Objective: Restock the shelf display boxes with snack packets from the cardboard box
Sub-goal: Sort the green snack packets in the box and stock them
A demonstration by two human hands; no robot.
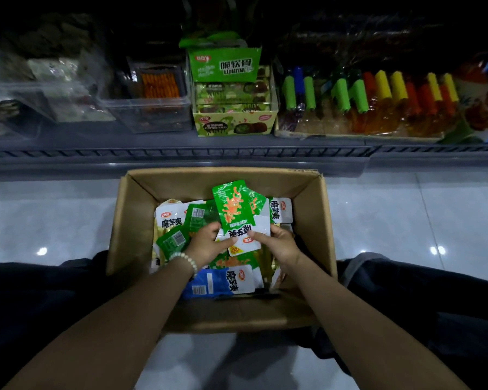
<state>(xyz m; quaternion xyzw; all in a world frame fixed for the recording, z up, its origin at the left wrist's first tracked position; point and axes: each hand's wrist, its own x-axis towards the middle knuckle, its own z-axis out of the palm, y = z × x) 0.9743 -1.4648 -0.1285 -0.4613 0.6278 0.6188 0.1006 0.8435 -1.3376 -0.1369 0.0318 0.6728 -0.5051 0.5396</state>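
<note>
Could spill slick green-and-white snack packets [234, 206], fingers [224, 244] of left hand [206, 244] and right hand [283, 244] pinching only bottom edges, into centre-frame brown cardboard box [133, 226].

one cardboard box [313, 220]; two hands [206, 244]; one bead bracelet [185, 258]; one blue packet [207, 282]; two green display boxes [234, 123]

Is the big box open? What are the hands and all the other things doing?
cardboard box, open, packets piled inside.
green packets, raised, held by both hands.
left hand, grips the green packets.
right hand, grips the green packets.
blue packet, lying flat in the cardboard box.
green display box, open, packets inside.
</note>
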